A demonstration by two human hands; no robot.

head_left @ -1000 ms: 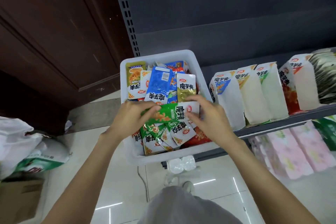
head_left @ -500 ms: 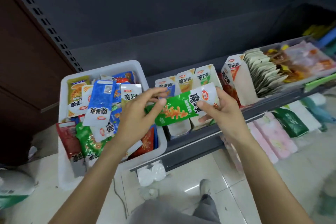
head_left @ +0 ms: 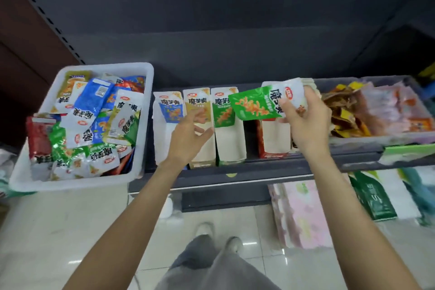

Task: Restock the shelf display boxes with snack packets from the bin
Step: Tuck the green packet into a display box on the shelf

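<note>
A white plastic bin (head_left: 143, 110) at the left of the shelf holds several mixed snack packets, blue, green, red and yellow. Three display boxes stand side by side to its right: a blue one (head_left: 164, 139), a yellow one (head_left: 202, 148) and a green one (head_left: 229, 143). A red display box (head_left: 273, 141) stands further right. My right hand (head_left: 306, 122) grips a small stack of green snack packets (head_left: 256, 103) above the green and red boxes. My left hand (head_left: 188, 136) hovers empty over the yellow box, fingers loosely spread.
A grey tray (head_left: 381, 136) of orange and pink packets fills the shelf's right end. Pink and green tissue packs (head_left: 303, 214) sit below the shelf. My feet (head_left: 219, 235) stand on pale floor tiles. A brown wooden door (head_left: 21, 37) is at the far left.
The green packets moved right from over the bin to above the display boxes. My left hand let go of them; only my right hand holds them now.
</note>
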